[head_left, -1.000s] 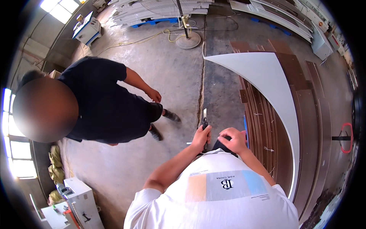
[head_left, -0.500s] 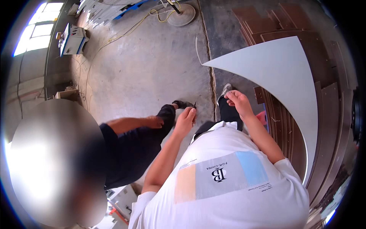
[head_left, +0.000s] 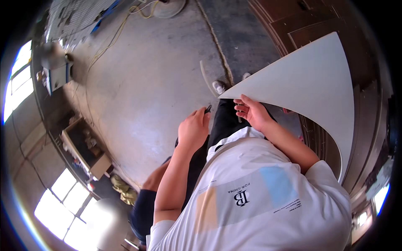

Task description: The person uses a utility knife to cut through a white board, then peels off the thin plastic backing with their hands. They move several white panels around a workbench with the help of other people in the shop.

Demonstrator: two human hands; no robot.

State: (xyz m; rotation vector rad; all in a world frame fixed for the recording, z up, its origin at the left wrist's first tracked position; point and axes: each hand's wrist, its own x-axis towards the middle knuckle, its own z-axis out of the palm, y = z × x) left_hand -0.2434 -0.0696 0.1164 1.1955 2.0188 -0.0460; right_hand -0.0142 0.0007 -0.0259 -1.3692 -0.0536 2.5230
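My left hand [head_left: 194, 127] is closed around a small dark tool [head_left: 208, 109], whose tip pokes out past the thumb; its kind is too small to make out. A large white panel [head_left: 310, 79] with a curved inner edge tapers to a point in front of me. By that tapered end, my right hand [head_left: 254, 113] has its fingers loosely curled and apart, the thumb overlapping the panel's edge. Whether it touches the panel I cannot tell. A thin pale curved strip [head_left: 205, 77] extends from beside the panel's point.
Brown panels [head_left: 310, 21] are stacked under and beyond the white one on the right. Another person's dark sleeve [head_left: 144, 211] is close at my left. An open wooden box [head_left: 86, 144] stands by the left wall. A yellow cable [head_left: 111, 44] runs across the concrete floor.
My view has turned, and the panel's point is now nearer my hands. My right hand has opened from a pinch beside the panel's edge. The person at left has shifted back toward the lower edge.
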